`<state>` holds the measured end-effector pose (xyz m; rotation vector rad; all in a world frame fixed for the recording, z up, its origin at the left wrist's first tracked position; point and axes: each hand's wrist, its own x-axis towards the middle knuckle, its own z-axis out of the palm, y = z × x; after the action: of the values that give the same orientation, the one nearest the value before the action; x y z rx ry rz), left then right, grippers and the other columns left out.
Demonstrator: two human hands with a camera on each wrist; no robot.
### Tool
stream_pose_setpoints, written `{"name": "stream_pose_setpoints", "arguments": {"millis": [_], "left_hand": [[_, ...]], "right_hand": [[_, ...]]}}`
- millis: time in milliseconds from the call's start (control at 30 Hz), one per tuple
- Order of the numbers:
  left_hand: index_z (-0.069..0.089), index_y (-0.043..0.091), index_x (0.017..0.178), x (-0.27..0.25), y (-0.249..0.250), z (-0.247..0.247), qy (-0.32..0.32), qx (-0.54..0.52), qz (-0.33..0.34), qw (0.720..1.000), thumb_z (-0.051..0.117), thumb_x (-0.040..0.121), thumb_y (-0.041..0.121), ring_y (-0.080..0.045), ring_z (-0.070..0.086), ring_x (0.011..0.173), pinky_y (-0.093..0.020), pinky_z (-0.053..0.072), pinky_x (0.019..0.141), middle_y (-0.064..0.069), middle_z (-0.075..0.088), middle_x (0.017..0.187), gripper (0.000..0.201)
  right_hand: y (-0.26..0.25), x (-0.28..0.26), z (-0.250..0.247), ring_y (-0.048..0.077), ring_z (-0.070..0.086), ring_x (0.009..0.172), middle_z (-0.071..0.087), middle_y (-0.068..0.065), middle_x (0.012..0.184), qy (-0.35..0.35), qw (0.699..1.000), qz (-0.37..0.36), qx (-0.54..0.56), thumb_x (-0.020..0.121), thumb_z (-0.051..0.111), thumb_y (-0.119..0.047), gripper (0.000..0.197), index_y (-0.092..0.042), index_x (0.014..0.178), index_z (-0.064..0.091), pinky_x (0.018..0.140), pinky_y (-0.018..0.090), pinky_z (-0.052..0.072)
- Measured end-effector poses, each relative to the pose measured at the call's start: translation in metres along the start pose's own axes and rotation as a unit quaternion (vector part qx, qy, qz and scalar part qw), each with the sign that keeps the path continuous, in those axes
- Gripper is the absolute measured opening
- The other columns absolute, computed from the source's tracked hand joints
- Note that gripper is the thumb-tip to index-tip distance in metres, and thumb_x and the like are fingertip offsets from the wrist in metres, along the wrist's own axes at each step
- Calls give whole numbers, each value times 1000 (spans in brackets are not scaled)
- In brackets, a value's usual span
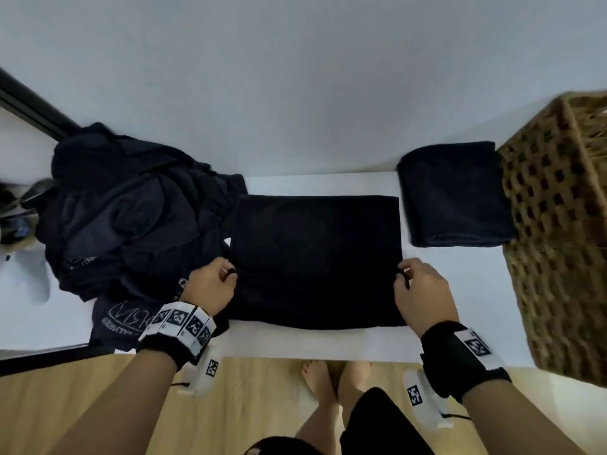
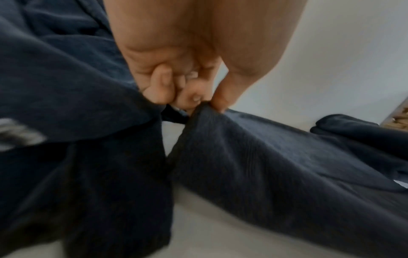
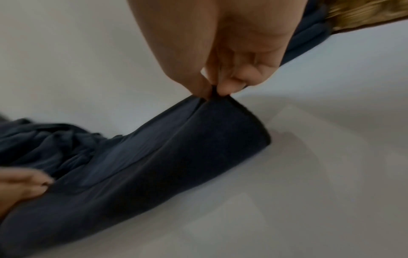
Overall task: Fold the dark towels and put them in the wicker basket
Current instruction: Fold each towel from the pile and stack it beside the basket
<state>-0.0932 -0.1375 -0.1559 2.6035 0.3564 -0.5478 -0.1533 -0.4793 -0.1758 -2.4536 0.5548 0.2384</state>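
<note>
Towel I'm on: flat dark rectangular towel point(image 1: 313, 257), dead centre of the head view on the white tabletop point(image 1: 315, 343). Looks partly folded already, so I'd guess I'm mid-fold, bringing an edge over.

Left hand: my left hand point(image 1: 212, 285) pinches the towel's left edge between thumb and fingertips point(image 2: 220, 101), other fingers tucked in. Small tight pinch, not a fistful, so the edge stays straight.

Right hand: my right hand point(image 1: 422, 290) does the same on the right edge. The wrist cam shows the cloth lifted into a little peak at the fingertips point(image 3: 227, 89). Matching grips on both sides should keep the fold square.

Done pile: one folded dark towel point(image 1: 455, 195) sits upper right, right up against the brown woven wicker basket point(image 1: 555, 231). It isn't inside yet. Parked next to the basket so it's a short hop, I reckon.

To-do pile: crumpled heap of dark fabric point(image 1: 131, 211) at the left of the frame, touching the towel's left side. A piece with white printing point(image 1: 128, 318) pokes out at lower left, so it's probably not all towels.

Watch out: the heap crowds my left hand, so it could easily snag.

Progress: early-ish, nothing visibly in the basket, though I can't see inside it.
</note>
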Motion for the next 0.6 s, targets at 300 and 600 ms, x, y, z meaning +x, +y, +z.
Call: {"name": "stream_pose_setpoints", "arguments": {"millis": [300,600], "left_hand": [[32,16,151,56,82,38,-67,93,263,958,54,97,22,-22,53,123,-38,49,98,7,6,163,59],[3,14,156,106,38,27,-51,167,94,980,31,102,44,-26,38,138,-42,38,107,12,-19,161,68]], "right_hand": [[-88,40,54,24,24,146,21,6,162,-101,953,-238,-159,97,48,-29,55,-17,149,35,114,41,28],[-43,97,47,18,-3,152,-2,3,166,-62,976,-82,-192,102,31,-42,64,-18,157,7,123,43,7]]}}
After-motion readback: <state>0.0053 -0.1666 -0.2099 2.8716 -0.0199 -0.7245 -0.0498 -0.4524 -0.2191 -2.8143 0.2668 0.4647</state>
